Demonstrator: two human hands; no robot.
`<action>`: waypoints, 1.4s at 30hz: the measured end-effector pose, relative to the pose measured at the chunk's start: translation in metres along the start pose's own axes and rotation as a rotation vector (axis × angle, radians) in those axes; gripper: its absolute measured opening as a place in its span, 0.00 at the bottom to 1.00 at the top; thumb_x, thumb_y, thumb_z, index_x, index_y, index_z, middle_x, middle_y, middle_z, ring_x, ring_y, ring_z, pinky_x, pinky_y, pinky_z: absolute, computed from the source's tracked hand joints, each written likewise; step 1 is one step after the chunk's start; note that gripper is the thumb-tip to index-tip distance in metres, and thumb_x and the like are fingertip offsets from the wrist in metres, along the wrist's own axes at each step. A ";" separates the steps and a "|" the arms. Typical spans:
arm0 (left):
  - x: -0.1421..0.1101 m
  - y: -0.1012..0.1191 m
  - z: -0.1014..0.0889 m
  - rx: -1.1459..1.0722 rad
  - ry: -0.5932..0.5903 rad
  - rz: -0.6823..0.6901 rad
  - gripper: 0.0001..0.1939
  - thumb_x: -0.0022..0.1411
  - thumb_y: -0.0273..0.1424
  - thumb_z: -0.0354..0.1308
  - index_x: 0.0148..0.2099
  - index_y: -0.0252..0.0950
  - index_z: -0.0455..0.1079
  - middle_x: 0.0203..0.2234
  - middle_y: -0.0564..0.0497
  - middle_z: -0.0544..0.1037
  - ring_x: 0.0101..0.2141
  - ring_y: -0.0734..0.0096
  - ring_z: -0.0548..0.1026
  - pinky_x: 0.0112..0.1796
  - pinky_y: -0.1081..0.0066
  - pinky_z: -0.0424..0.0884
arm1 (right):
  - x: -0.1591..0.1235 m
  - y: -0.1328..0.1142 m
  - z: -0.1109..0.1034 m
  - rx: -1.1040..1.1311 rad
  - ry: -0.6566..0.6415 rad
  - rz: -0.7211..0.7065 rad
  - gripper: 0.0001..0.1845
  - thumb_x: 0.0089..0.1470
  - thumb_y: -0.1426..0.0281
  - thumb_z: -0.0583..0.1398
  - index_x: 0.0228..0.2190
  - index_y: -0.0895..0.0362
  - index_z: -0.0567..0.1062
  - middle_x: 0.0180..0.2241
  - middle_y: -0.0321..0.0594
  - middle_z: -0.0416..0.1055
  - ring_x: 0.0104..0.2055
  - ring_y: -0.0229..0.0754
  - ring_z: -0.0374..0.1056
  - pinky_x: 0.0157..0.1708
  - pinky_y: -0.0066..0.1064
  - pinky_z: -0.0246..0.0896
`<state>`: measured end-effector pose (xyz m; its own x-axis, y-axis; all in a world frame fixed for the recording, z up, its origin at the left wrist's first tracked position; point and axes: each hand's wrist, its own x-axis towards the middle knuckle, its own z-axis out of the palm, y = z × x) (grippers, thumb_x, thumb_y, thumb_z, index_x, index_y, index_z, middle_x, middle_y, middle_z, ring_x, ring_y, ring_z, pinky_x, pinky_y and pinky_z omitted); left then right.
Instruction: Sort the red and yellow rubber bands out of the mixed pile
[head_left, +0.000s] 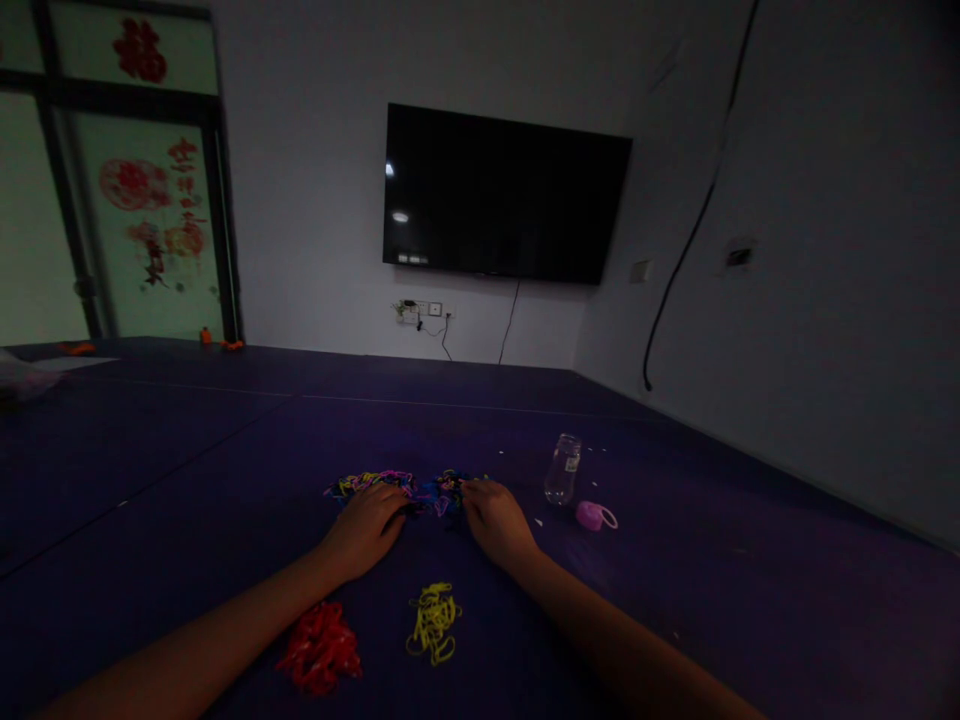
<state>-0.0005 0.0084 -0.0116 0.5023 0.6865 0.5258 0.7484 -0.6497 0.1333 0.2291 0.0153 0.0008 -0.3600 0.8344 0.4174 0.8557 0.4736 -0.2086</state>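
A mixed heap of coloured rubber bands [390, 486] lies on the purple mat [187, 480] in front of me. My left hand [367, 530] rests at the heap's near edge, fingers curled down onto the bands. My right hand [493, 518] is at the heap's right end, its fingertips pressed together on some bands. Nearer to me lie a red pile of bands [319, 648] and a yellow pile of bands [433, 620], between my forearms. The room is dim, so what each hand pinches is unclear.
A clear plastic bottle [562, 468] stands right of my right hand, with a pink cap [592, 515] beside it. A wall with a dark television [502, 195] is at the back; a side wall runs along the right. Glass doors [142, 230] stand far left.
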 end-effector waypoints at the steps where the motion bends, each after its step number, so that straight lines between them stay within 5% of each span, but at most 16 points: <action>1: 0.000 0.001 -0.001 -0.004 -0.004 -0.001 0.13 0.59 0.23 0.50 0.45 0.36 0.69 0.43 0.46 0.75 0.45 0.60 0.71 0.49 0.58 0.65 | 0.000 0.000 0.000 0.004 0.001 -0.010 0.17 0.57 0.76 0.50 0.43 0.59 0.75 0.47 0.45 0.72 0.49 0.43 0.66 0.50 0.30 0.55; 12: -0.001 0.002 -0.002 -0.001 -0.001 -0.013 0.14 0.59 0.24 0.50 0.47 0.37 0.69 0.44 0.46 0.75 0.47 0.60 0.70 0.50 0.57 0.64 | 0.000 0.002 0.001 -0.061 -0.057 0.032 0.14 0.58 0.75 0.50 0.33 0.58 0.76 0.39 0.45 0.74 0.45 0.43 0.68 0.49 0.31 0.55; 42: 0.000 0.000 0.000 0.003 -0.023 -0.011 0.14 0.60 0.24 0.50 0.47 0.37 0.69 0.45 0.47 0.75 0.47 0.61 0.70 0.50 0.58 0.64 | 0.001 0.001 0.002 -0.018 -0.027 -0.007 0.16 0.59 0.74 0.49 0.35 0.58 0.76 0.42 0.45 0.73 0.46 0.42 0.67 0.49 0.30 0.54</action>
<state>-0.0006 0.0081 -0.0114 0.5044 0.7007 0.5045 0.7548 -0.6416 0.1365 0.2291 0.0171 -0.0012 -0.3758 0.8384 0.3948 0.8595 0.4746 -0.1897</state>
